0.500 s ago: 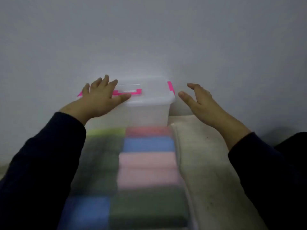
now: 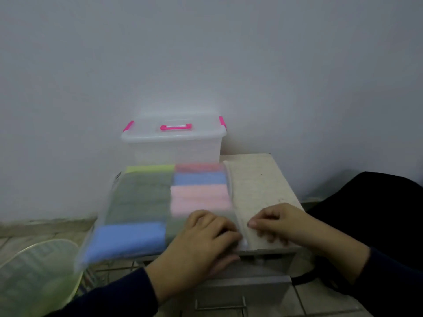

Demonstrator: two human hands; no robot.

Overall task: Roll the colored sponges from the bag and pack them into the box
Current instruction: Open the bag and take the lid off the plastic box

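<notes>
A clear bag [image 2: 137,202] of coloured sponges lies flat on the left part of the small table; green, blue, pink, red and yellow-green sponges show through it. Behind it, against the wall, stands the clear box [image 2: 174,145] with its lid on, pink latches and a pink handle. My left hand [image 2: 201,239] lies on the bag's near right corner with its fingers curled over the edge. My right hand [image 2: 281,223] is pinched at the same corner from the right. The view is blurred here.
The table's bare pale top [image 2: 261,186] lies right of the bag. Under the front edge is a grey drawer with a metal handle [image 2: 219,305]. A translucent green plastic seat [image 2: 39,277] stands low at the left. Dark cloth [image 2: 370,202] is at the right.
Both hands have come back from the box's lid and sides to the bag's near right corner and closed on it. The view has tilted down.
</notes>
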